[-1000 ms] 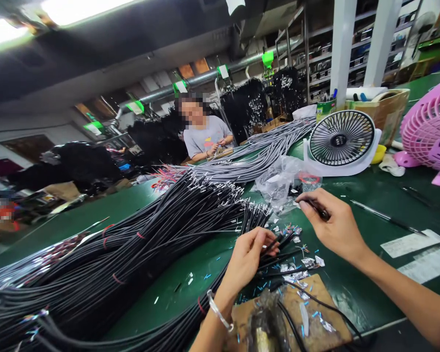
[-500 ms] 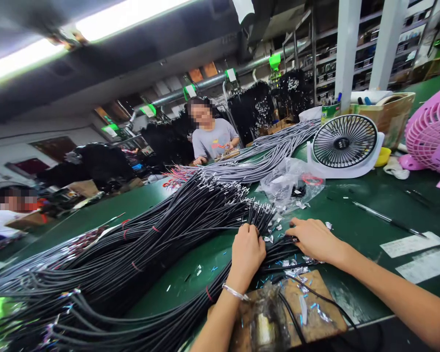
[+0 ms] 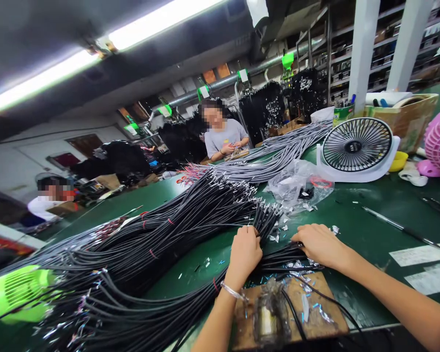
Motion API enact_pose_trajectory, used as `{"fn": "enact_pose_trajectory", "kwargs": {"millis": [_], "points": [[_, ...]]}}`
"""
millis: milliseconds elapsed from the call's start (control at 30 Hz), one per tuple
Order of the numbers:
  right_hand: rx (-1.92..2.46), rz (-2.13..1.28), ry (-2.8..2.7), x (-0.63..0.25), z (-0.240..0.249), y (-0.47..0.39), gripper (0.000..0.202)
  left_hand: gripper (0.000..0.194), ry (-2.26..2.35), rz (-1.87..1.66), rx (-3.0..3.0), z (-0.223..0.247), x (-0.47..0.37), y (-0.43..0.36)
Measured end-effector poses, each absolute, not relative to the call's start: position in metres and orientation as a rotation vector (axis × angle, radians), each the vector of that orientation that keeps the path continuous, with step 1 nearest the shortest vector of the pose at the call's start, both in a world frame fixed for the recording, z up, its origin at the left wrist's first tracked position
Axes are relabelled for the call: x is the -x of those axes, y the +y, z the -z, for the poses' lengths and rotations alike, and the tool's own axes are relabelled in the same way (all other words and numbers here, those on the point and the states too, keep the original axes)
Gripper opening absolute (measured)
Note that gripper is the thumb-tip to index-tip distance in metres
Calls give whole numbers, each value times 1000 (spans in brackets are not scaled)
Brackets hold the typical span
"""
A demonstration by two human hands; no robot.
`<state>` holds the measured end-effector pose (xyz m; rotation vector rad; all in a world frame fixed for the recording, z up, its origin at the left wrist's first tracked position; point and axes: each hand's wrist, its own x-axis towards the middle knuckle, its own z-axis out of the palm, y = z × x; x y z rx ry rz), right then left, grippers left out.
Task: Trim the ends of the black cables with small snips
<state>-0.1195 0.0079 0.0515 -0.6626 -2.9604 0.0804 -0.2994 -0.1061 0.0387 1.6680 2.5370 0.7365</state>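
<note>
My left hand (image 3: 246, 252) is closed around a bundle of black cables (image 3: 267, 219), whose stripped, silvery ends fan out beyond my knuckles. To its right, my right hand (image 3: 321, 243) is curled, its fingertips pinching dark cable ends that are partly hidden. A lower group of black cables (image 3: 278, 259) runs between the two hands, passing beneath my left wrist. Close by at the left lies a large pile of black cables (image 3: 190, 210) with red ties and bared ends. Foil scraps and small blue offcuts (image 3: 297, 266) are scattered under my right hand.
A wooden board (image 3: 320, 313) with a taped metal piece (image 3: 267, 318) sits at the near edge. A white fan (image 3: 355, 149), plastic bag (image 3: 297, 186), pen (image 3: 399, 226) and paper slips (image 3: 421, 254) are at right. A green fan (image 3: 22, 293) stands left. A co-worker (image 3: 225, 132) sits opposite.
My view has swung left, bringing the green fan into sight. My right hand has moved slightly away from my left hand, which keeps its hold on the bundle.
</note>
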Motion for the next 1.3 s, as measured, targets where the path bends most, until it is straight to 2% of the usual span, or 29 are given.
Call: {"fn": "enact_pose_trajectory", "kwargs": {"millis": [133, 233, 433, 567, 667, 733, 867, 1067, 1200, 1300], "points": [[644, -99, -2962, 119, -52, 6, 23, 21, 2342, -1095, -1565, -44, 302, -100], [633, -119, -2958, 118, -52, 5, 22, 21, 2128, -1319, -1517, -51, 296, -89], [707, -161, -2896, 116, -53, 9, 23, 38, 1800, -1546, -1560, -71, 285, -69], [708, -352, -2604, 116, -64, 10, 42, 34, 1881, -1537, -1658, -68, 284, -68], [479, -672, -2227, 117, -72, 7, 37, 30, 1999, -1462, -1748, -61, 278, -76], [409, -760, -2099, 117, -75, 4, 32, 23, 2036, -1413, -1807, -59, 272, -82], [356, -822, -2048, 117, -76, 3, 29, 16, 2046, -1416, -1794, -63, 261, -91], [270, -769, -2095, 118, -67, 0, 37, 15, 1986, -1449, -1742, -65, 259, -96], [295, -733, -2170, 122, -61, -4, 42, 25, 1878, -1374, -1685, -64, 259, -98], [362, -906, -2146, 124, -63, -5, 36, 31, 1761, -1398, -1601, -66, 258, -101]]}}
